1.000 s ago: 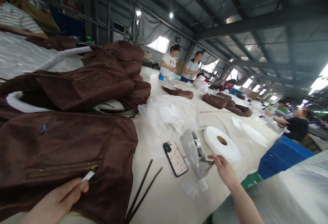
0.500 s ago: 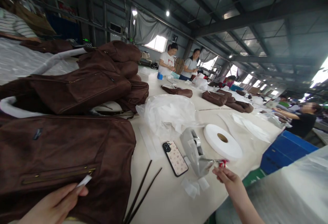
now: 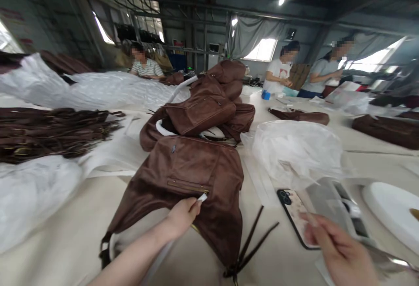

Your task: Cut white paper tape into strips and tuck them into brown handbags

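Note:
A brown leather bag (image 3: 193, 166) lies on the table in front of me, its brass zipper (image 3: 186, 186) facing up. My left hand (image 3: 185, 216) pinches a small white strip (image 3: 203, 198) at the end of that zipper, by the pull. To the right, my right hand (image 3: 340, 244) is blurred, thumb and finger pressed together on what looks like a piece of clear tape (image 3: 310, 219). It hovers over a phone in a patterned case (image 3: 296, 209). Beside the phone stands a grey tape dispenser (image 3: 334, 207), partly behind my right hand.
More brown bags (image 3: 209, 107) are piled behind. Crumpled clear plastic (image 3: 294, 150) and a white roll (image 3: 389, 207) lie on the right. Brown straps (image 3: 49, 133) and plastic wrapping (image 3: 36, 194) cover the left. Several people, including one in a striped shirt (image 3: 146, 67), are across the table.
The view has swung left. My right hand has left the dispenser's cutting end and moved toward the bag, over the phone. My left hand still pinches the white strip at the zipper.

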`<state>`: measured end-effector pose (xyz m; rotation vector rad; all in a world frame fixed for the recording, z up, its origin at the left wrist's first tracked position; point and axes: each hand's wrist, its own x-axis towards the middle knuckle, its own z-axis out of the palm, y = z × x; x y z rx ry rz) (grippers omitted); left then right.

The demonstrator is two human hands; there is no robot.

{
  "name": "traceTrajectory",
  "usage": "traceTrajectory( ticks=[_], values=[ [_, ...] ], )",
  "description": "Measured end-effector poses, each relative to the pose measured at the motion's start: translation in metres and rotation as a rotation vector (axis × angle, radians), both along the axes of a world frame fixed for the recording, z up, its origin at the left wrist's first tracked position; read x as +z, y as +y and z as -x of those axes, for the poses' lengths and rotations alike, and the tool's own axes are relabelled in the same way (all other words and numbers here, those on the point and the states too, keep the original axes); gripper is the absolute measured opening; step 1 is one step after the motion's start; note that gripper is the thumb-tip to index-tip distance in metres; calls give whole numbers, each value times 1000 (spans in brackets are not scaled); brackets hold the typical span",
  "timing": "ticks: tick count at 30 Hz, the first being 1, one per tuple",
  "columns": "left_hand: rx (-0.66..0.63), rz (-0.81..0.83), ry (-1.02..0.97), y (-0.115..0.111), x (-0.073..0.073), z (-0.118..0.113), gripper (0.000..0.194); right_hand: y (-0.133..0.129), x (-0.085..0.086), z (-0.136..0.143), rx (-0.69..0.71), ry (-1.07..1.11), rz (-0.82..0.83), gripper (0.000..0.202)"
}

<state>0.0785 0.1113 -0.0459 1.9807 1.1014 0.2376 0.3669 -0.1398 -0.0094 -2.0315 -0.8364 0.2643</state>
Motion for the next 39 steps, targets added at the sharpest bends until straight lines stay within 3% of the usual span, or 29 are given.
traceTrajectory(
  ticks=[3,5,7,12,19,21,23,27,29,35,37,39],
  values=[
    [-16,-48,65,-4,6,2,29,112,10,85,464,431,-19,46],
    [-42,-50,74,-6,12,3,24,160,5,124,611,603,14,48],
    [-68,-15,44,-7,18,4,20,184,-8,143,656,677,47,46],
    [-76,80,-58,-7,25,8,22,186,-32,149,648,729,178,34],
    [53,156,-172,-6,18,2,36,185,-36,147,670,731,248,33],
    [108,325,-240,-5,15,1,36,181,-38,145,717,754,235,37],
    [118,603,-288,-4,13,3,35,177,-41,143,766,773,222,39],
    [39,1224,-380,-3,12,8,24,175,-44,141,807,727,205,35],
    [19,1372,-447,-2,13,9,21,177,-45,142,807,696,182,33],
    [-2,1378,-430,-8,14,5,23,188,-48,144,726,660,267,34],
    [33,1251,-404,-12,14,3,29,189,-48,144,706,644,285,35],
    [65,1003,-393,-15,15,2,37,188,-46,143,685,626,296,32]
  ],
)
